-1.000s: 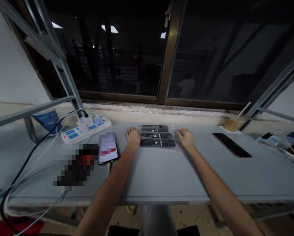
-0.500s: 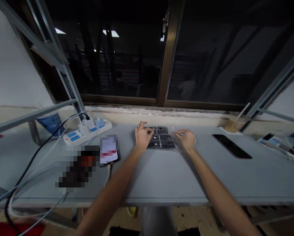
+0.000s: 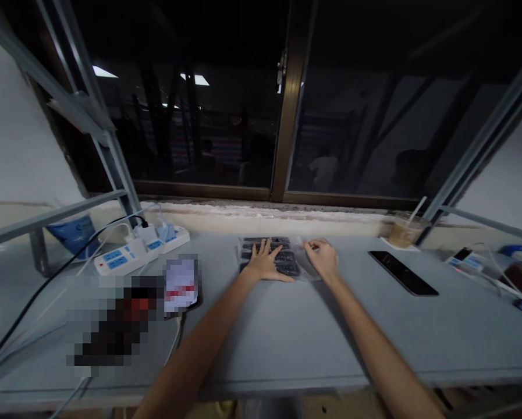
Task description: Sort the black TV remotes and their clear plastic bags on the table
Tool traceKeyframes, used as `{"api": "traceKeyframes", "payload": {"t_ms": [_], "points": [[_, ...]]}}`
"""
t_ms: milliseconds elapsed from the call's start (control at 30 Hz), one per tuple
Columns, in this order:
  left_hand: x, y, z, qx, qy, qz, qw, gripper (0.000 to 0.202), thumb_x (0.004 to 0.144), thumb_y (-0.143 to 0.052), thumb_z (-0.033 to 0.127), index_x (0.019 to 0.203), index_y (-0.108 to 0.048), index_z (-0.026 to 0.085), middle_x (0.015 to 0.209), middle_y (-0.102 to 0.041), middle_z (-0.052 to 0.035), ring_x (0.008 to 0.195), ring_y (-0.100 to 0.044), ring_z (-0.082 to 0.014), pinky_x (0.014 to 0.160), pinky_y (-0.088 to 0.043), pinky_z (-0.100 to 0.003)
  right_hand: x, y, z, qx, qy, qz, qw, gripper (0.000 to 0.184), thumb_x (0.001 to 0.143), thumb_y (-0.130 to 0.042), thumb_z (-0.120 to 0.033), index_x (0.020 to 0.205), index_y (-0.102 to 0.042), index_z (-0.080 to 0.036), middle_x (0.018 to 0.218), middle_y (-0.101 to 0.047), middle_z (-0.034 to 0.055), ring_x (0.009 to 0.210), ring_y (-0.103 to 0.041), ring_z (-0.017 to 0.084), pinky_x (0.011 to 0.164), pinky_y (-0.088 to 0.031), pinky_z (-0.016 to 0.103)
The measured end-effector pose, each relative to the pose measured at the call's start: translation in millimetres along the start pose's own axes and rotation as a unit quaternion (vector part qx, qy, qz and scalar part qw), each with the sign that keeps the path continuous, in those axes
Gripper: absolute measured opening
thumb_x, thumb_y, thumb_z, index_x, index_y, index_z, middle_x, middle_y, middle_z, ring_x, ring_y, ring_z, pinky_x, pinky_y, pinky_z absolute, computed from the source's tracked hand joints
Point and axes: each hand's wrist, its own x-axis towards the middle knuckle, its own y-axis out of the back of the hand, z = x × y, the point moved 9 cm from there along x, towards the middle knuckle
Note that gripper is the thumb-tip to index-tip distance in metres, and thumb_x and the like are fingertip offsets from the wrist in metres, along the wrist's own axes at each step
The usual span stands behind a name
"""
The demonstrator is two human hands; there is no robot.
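Observation:
Several black remote controls [image 3: 289, 267] lie side by side in a clear plastic bag [image 3: 305, 269] on the grey table. My left hand [image 3: 264, 265] rests flat over them, palm down with the fingers spread, and hides part of the bag. At the bag's right end, my right hand [image 3: 325, 259] is closed, thumb and fingers pinching the loose plastic edge. The buttons on the remotes are hard to make out under the film.
A power strip [image 3: 116, 263] with plugs and cables stands back left, near a charging phone [image 3: 181, 285] and a blurred-out dark item [image 3: 116, 331]. To the right are a black phone [image 3: 402, 272] and a drink cup with a straw [image 3: 404, 231]. Metal posts and a window border the table.
My left hand has gone from pinching near the bag's left side to lying spread on the remote controls. My right hand stays at the bag's right end. The view has tilted slightly upward.

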Motion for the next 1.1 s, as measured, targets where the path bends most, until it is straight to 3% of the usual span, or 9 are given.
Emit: {"api": "traceKeyframes", "payload": {"t_ms": [200, 333, 700, 900, 1000, 1100], "points": [[-4.2, 4.2, -11.8, 0.037, 0.085, -0.001, 0.996, 0.107, 0.046, -0.038, 0.078, 0.133, -0.011, 0.022, 0.139, -0.005, -0.0143, 0.124, 0.003, -0.0331, 0.094, 0.001, -0.054, 2.9, -4.5, 13.3, -0.001, 0.001, -0.018, 1.0, 0.03, 0.073, -0.041, -0.038, 0.062, -0.061, -0.018, 0.073, -0.06, 0.004, 0.063, -0.053, 0.014, 0.059, -0.036, 0.023], [-13.4, 7.0, -26.7, 0.048, 0.137, 0.004, 0.989, 0.112, 0.042, -0.032, 0.082, 0.133, -0.012, 0.021, 0.138, -0.008, -0.0168, 0.124, -0.001, -0.0364, 0.093, 0.0, -0.056, 3.7, -6.5, 19.9, -0.002, 0.003, -0.032, 0.999, 0.03, 0.073, -0.041, -0.037, 0.063, -0.061, -0.017, 0.073, -0.06, 0.0057, 0.063, -0.054, 0.015, 0.06, -0.037, 0.024], [-35.0, 23.3, -72.7, 0.069, 0.255, 0.068, 0.962, 0.111, 0.043, -0.03, 0.082, 0.133, -0.014, 0.019, 0.137, -0.014, -0.0184, 0.123, -0.006, -0.0388, 0.092, -0.004, -0.057, -4.6, -19.0, 4.1, 0.009, 0.039, -0.091, 0.995, 0.028, 0.073, -0.042, -0.036, 0.063, -0.061, -0.017, 0.072, -0.061, 0.0054, 0.066, -0.054, 0.015, 0.061, -0.038, 0.024], [-37.2, 33.7, -85.1, 0.051, 0.245, 0.116, 0.961, 0.106, 0.045, -0.035, 0.08, 0.131, -0.019, 0.02, 0.136, -0.016, -0.0181, 0.123, -0.004, -0.037, 0.092, -0.004, -0.057, -10.1, -26.5, -3.0, 0.017, 0.056, -0.12, 0.991, 0.026, 0.073, -0.043, -0.035, 0.067, -0.062, -0.018, 0.074, -0.062, 0.0044, 0.066, -0.055, 0.015, 0.061, -0.039, 0.024], [-40.0, 48.1, -70.4, 0.063, 0.181, 0.198, 0.961, 0.091, 0.052, -0.044, 0.071, 0.126, -0.029, 0.021, 0.13, -0.029, -0.0156, 0.121, -0.016, -0.0325, 0.095, -0.009, -0.049, -16.5, -32.0, -10.9, 0.036, 0.071, -0.142, 0.987, 0.024, 0.073, -0.044, -0.034, 0.075, -0.062, -0.019, 0.076, -0.063, 0.003, 0.067, -0.055, 0.013, 0.063, -0.04, 0.024], [-43.2, 53.3, -49.1, 0.065, 0.118, 0.245, 0.96, 0.061, 0.063, -0.048, 0.058, 0.112, -0.044, 0.021, 0.115, -0.043, -0.011, 0.111, -0.031, -0.0271, 0.094, -0.019, -0.041, -24.1, -39.5, -19.6, 0.059, 0.09, -0.164, 0.981, 0.023, 0.073, -0.045, -0.03, 0.086, -0.061, -0.021, 0.08, -0.063, 0.0017, 0.068, -0.056, 0.012, 0.063, -0.041, 0.023]]}}
